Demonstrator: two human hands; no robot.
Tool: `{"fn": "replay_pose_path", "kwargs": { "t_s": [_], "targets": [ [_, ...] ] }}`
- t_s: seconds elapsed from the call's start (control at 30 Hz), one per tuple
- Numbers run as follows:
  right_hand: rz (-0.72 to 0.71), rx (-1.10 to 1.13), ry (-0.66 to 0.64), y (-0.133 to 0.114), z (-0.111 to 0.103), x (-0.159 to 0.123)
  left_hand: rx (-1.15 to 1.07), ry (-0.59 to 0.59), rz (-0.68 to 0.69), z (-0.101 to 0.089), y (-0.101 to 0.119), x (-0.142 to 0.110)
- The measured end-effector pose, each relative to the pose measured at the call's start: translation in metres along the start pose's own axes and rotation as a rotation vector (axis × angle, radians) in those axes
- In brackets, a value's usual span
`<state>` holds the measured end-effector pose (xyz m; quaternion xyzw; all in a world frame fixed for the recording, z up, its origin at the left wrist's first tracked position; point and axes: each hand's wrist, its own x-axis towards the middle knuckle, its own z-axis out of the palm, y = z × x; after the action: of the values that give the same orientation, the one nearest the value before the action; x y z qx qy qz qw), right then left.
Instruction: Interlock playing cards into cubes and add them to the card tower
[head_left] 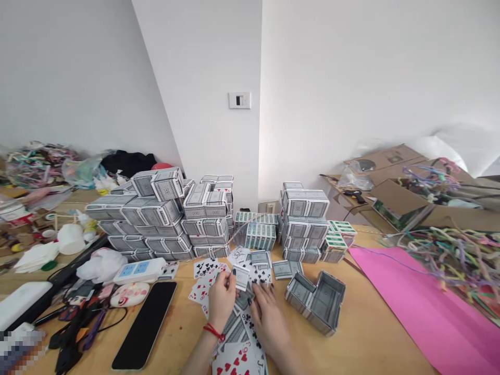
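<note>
My left hand (pixel 221 298), with a red cord on its wrist, pinches a grey-backed playing card (pixel 241 277) that looks folded. Close beside it, my right hand (pixel 269 314) lies palm down over the scattered playing cards (pixel 233 359), its fingers stretched out and touching them. Some loose cards show red or black faces, others grey backs. To the right of my right hand sits an open L-shaped box (pixel 332 297) built from folded cards. A grey-backed card (pixel 288 269) lies just behind that box.
Card-built blocks stand in stacks at the back left (pixel 156 213), centre (pixel 207 208) and right (pixel 304 221), with green card boxes (pixel 261 236) between. Left are a phone (pixel 145 325), power strip (pixel 138 271) and glue gun (pixel 72 333). Pink paper (pixel 422 307) and pipe cleaners (pixel 449 255) lie right.
</note>
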<state>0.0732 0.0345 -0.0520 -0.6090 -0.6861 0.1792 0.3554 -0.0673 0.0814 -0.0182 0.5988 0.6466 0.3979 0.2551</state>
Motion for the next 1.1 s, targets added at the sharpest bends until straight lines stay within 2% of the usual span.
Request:
{"fn": "replay_pose_path", "kwargs": {
  "t_s": [0.1, 0.13, 0.2, 0.27, 0.37, 0.47, 0.63, 0.7, 0.77, 0.83, 0.9, 0.93, 1.0, 1.1],
  "targets": [
    [0.009, 0.062, 0.051, -0.005, -0.004, 0.001, 0.05, -0.004, 0.142, 0.008, 0.005, 0.009],
    [0.02, 0.084, 0.09, -0.005, -0.005, 0.001, 0.036, -0.051, 0.202, 0.012, 0.008, 0.014],
    [0.027, 0.106, 0.161, -0.004, -0.006, 0.003, -0.034, -0.225, 0.322, 0.021, 0.017, 0.026],
    [0.021, 0.099, 0.205, 0.0, -0.004, 0.005, -0.055, -0.401, 0.328, 0.033, 0.023, 0.036],
    [0.038, 0.072, 0.246, 0.008, 0.002, 0.006, -0.007, -0.495, 0.228, 0.045, 0.022, 0.041],
    [0.065, 0.046, 0.255, 0.015, 0.008, 0.007, -0.028, -0.481, 0.252, 0.041, 0.011, 0.032],
    [0.054, -0.044, 0.205, 0.017, 0.012, 0.008, -0.105, -0.443, 0.238, 0.006, -0.01, 0.007],
    [0.069, -0.092, 0.198, 0.016, 0.013, 0.008, -0.126, -0.432, 0.173, -0.004, -0.018, 0.004],
    [0.071, -0.136, 0.177, 0.015, 0.012, 0.009, -0.181, -0.332, 0.054, -0.01, -0.026, 0.006],
    [0.047, -0.172, 0.136, 0.015, 0.012, 0.009, -0.347, -0.148, -0.105, -0.011, -0.03, 0.013],
    [0.025, -0.19, 0.105, 0.015, 0.011, 0.011, -0.671, -0.077, -0.218, -0.01, -0.032, 0.021],
    [0.023, -0.193, 0.102, 0.015, 0.01, 0.012, -0.844, -0.068, -0.257, -0.008, -0.031, 0.024],
    [0.021, -0.191, 0.109, 0.014, 0.009, 0.015, -1.05, -0.051, -0.329, -0.005, -0.029, 0.029],
    [-0.004, -0.174, 0.121, 0.013, 0.008, 0.02, -1.155, -0.006, -0.353, 0.006, -0.025, 0.03]
  ]
}}
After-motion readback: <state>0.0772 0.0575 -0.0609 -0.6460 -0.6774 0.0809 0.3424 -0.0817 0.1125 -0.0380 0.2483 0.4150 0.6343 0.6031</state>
